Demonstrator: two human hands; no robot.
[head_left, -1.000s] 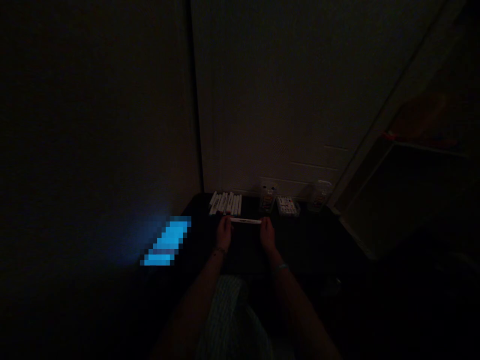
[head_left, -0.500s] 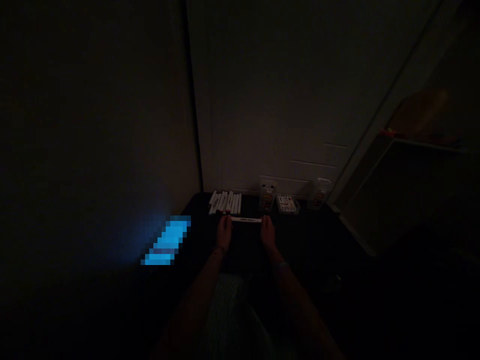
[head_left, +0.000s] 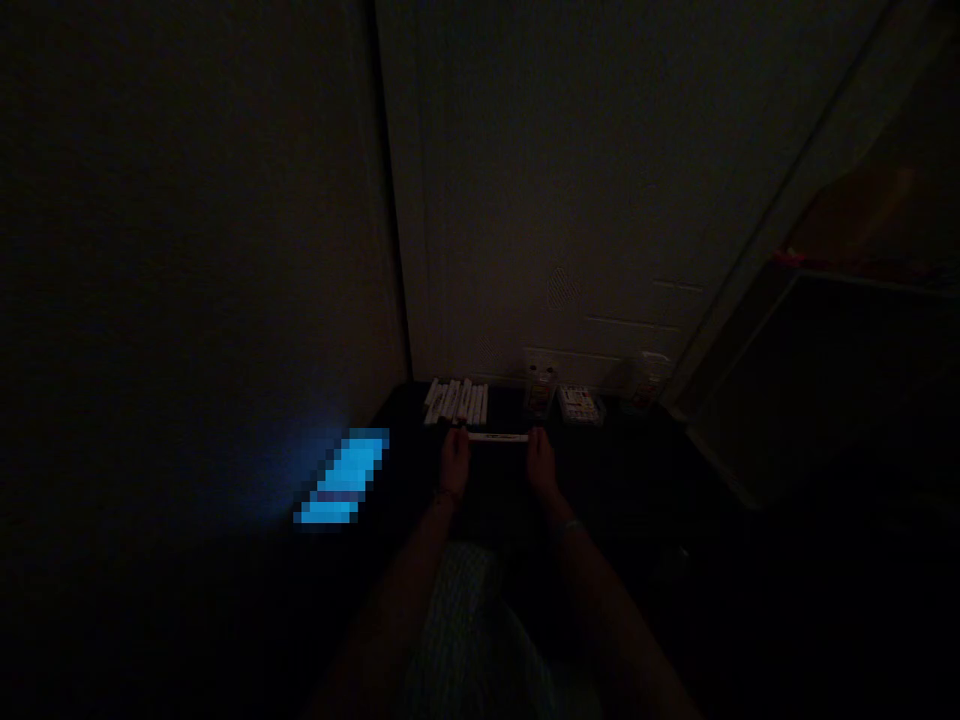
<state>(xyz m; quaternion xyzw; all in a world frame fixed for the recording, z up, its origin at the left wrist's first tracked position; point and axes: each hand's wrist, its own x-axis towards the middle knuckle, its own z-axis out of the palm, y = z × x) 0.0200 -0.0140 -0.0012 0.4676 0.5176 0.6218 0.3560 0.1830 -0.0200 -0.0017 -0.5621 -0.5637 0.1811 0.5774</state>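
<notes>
White marker [head_left: 496, 437] still gripped btwn L hand [head_left: 454, 462] & R hand [head_left: 540, 460].

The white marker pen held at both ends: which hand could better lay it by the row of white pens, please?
Likely the left: the left hand, holding the white marker pen, sits just before the row of white pens; the right hand lies farther right.

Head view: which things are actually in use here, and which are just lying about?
In use:
white marker, level, its ends held by the left hand and right hand.

Lying about:
row of white markers behind the hands
small packs, contents too dark to tell
glowing blue screen
</notes>
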